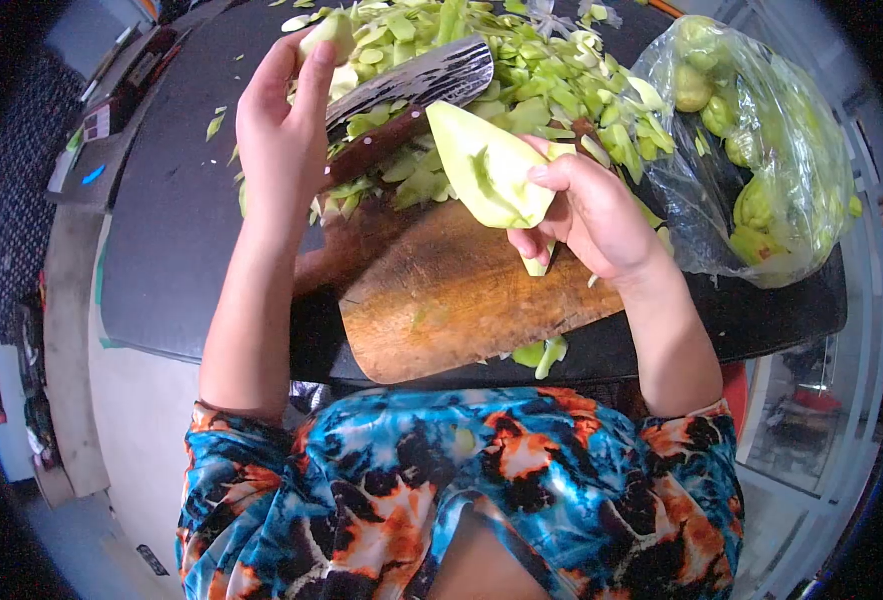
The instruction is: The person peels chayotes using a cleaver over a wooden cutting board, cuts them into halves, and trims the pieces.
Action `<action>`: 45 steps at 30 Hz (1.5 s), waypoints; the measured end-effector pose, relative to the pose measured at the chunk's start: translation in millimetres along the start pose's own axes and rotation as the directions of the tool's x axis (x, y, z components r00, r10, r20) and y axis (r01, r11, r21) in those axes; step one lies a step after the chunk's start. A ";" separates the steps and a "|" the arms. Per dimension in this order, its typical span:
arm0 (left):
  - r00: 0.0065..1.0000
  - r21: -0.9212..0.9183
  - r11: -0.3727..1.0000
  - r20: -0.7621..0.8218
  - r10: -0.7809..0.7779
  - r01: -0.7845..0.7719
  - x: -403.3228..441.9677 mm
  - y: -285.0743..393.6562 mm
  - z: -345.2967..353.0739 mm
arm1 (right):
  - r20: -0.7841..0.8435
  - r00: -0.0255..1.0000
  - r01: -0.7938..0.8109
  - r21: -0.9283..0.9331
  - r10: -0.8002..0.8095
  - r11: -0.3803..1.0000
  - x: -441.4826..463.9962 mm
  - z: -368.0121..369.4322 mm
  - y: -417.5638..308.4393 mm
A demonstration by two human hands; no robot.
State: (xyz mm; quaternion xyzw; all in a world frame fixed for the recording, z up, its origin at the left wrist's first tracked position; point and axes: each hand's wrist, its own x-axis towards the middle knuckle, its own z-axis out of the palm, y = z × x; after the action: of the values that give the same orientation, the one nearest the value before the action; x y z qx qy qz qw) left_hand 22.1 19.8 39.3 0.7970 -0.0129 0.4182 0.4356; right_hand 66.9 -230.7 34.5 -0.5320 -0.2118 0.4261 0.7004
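Observation:
At the upper left, my left hand point(284, 125) is closed around a pale green chayote piece point(333, 36), held between thumb and fingers. My right hand point(602, 212) grips a larger cut chayote piece point(477, 165) above the cutting board, its hollowed face turned up. Another pale strip shows below those right-hand fingers. Between my hands lies a knife point(424, 82) with a dark patterned blade and a brown handle, resting on the sliced chayote point(552, 90). Part of the knife handle is hidden behind my left wrist. Underneath is the worn wooden cutting board point(452, 290).
A clear plastic bag point(812, 190) with several chayotes point(754, 205) stands on the right of the dark table point(167, 230). Slices spread over the table's far side. A few scraps point(542, 355) lie at the near edge, below the board.

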 end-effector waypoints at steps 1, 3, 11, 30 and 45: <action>0.996 0.181 0.979 -0.004 0.093 -0.091 3.8 -8.1 -2.8 | -0.001 1.000 0.004 0.006 -0.004 1.000 -0.2 0.8 -0.2; 0.980 0.431 0.881 0.032 0.198 -0.192 3.1 -13.3 -2.1 | -0.019 1.000 0.016 0.008 -0.016 1.000 0.1 1.6 0.7; 0.828 0.118 0.987 0.561 0.027 -0.112 -28.7 50.5 16.0 | -0.107 0.993 0.050 -0.048 -0.055 0.998 0.5 4.9 3.1; 0.903 0.167 0.986 0.422 -0.074 0.003 -27.8 38.5 12.4 | -0.151 0.929 0.199 -0.568 -0.339 0.798 1.5 1.3 -2.7; 0.863 -0.874 0.301 0.219 -0.456 0.381 9.6 -9.6 -24.0 | 0.077 0.804 0.190 -0.973 -0.590 0.132 22.0 22.9 -2.0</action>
State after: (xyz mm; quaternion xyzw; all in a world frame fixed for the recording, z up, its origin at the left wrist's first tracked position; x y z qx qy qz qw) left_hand 16.3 46.0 45.8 0.3994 -0.0102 0.2451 0.8834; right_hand 62.5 -199.8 40.8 -0.8269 -0.4376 -0.0892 0.3417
